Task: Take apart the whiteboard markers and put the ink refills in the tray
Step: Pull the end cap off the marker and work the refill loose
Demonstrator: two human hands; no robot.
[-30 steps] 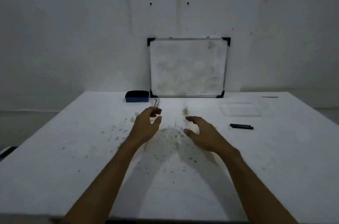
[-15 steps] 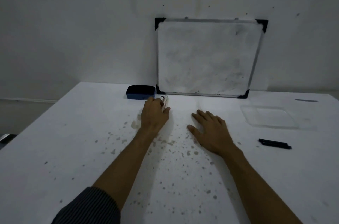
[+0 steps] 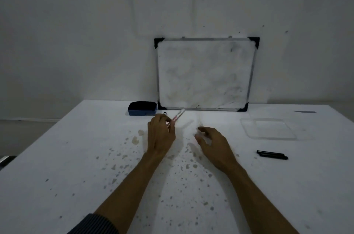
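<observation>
My left hand [image 3: 161, 134] grips a white whiteboard marker [image 3: 178, 115] with red print, tilted up and to the right just above the table. A small black tip of a second marker [image 3: 165, 113] shows on the table behind my fingers. My right hand [image 3: 212, 145] hovers to the right of it, fingers curled and apart, holding nothing. A clear plastic tray [image 3: 268, 128] lies flat at the right. Two black ink refills or marker parts [image 3: 272, 155] lie side by side in front of the tray.
A small whiteboard [image 3: 206, 74] leans on the wall at the table's back edge. A blue eraser [image 3: 142, 108] sits left of it. A thin dark strip [image 3: 304, 112] lies at the far right. Grey stains speckle the white table [image 3: 76, 157].
My left hand closed on the white marker near the eraser and lifted it, tilting it to the right. My right hand rose off the table and curled its fingers.
</observation>
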